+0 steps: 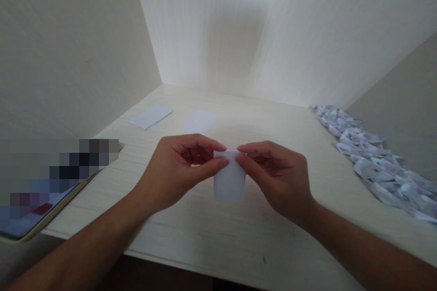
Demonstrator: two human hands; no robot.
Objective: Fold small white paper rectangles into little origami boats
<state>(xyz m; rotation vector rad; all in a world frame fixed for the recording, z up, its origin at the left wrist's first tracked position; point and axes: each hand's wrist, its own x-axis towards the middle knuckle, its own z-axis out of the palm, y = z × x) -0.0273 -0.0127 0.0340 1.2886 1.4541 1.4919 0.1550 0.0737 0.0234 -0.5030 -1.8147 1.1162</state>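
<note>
Between my two hands a small white sheet of paper (229,184) is held up over the table, its lower part hanging toward me. My left hand (182,170) pinches its upper left corner between thumb and fingers. At the upper right corner my right hand (278,173) grips it the same way. The top edge looks slightly curved. Beyond my left hand a single white paper slip (200,120) lies flat. Farther left sits a small stack of white paper slips (151,116).
Folded white paper pieces (372,154) lie in a long heap along the right side. A phone or tablet (51,209), its screen partly pixelated, rests at the left edge. Pale panels (191,22) enclose the pale wooden table (164,241) at the back and sides.
</note>
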